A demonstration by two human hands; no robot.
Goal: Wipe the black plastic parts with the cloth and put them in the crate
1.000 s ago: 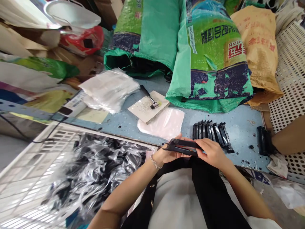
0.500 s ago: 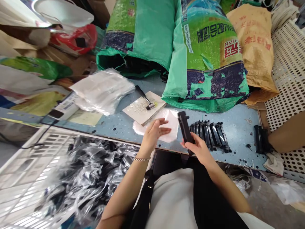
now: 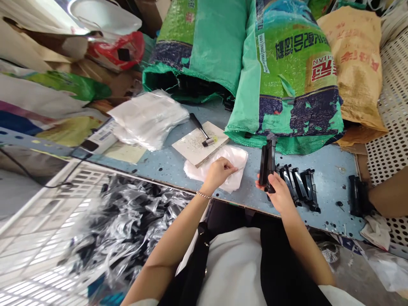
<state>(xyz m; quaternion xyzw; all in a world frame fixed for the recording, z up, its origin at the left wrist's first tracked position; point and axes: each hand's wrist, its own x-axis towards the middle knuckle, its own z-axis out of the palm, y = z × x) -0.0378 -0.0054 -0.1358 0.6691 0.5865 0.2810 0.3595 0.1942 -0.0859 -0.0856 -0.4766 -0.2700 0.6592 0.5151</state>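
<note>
Drawn from spread to pinched since the earlier frame, in the head view: left grip (image 3: 219, 172), over pinkish plastic bags (image 3: 238, 157), contact unclear. Clamped in the right grip (image 3: 280, 193), above the surface (image 3: 333, 187), right of the bags: black plastic molding (image 3: 271, 158), probably leaving the left free. Rowed farther right, seemingly for reach: similar moldings (image 3: 300, 182).
</note>
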